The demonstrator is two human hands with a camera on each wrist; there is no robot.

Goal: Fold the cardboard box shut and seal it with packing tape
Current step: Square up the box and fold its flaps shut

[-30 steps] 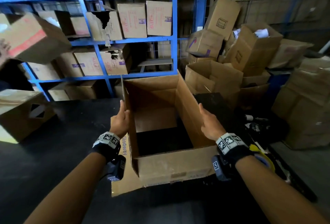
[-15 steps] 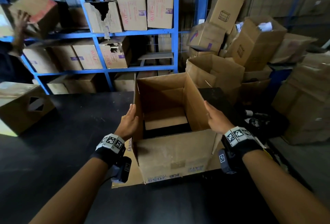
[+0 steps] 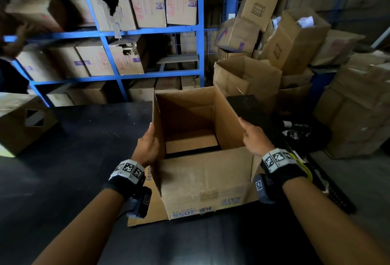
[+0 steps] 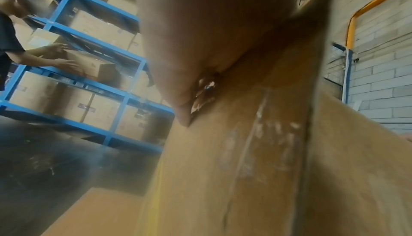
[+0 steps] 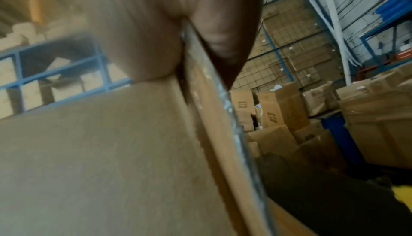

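low in the frame the two forearms run up toward the cardboard box [image 3: 202,180], which stands on the dark worktop [image 3: 73,159] at the centre of the head view, its printed near wall facing the camera and its mouth open upward. the box sits between the hands, directly ahead of both, about equally near each. the left hand [image 3: 146,148] holds the upright left flap [image 3: 157,129] near its lower part; the wrist view shows the hand against the cardboard, but how far the fingers curl i cannot tell. the right hand [image 3: 254,138] is clamped on the upright right flap [image 3: 226,125], thumb on one face and fingers on the other in the wrist view. each flap's long axis runs away from the camera, so the fold, as i judge it, goes inward from both sides toward the centre line. inside, the bottom flaps do not meet. a yellow object [image 3: 306,169] shows behind the right wrist; whether it is the tape i cannot tell. beyond stand blue shelving [image 3: 200,32], at upper left and centre, and stacked cartons [image 3: 295,39] at upper right.
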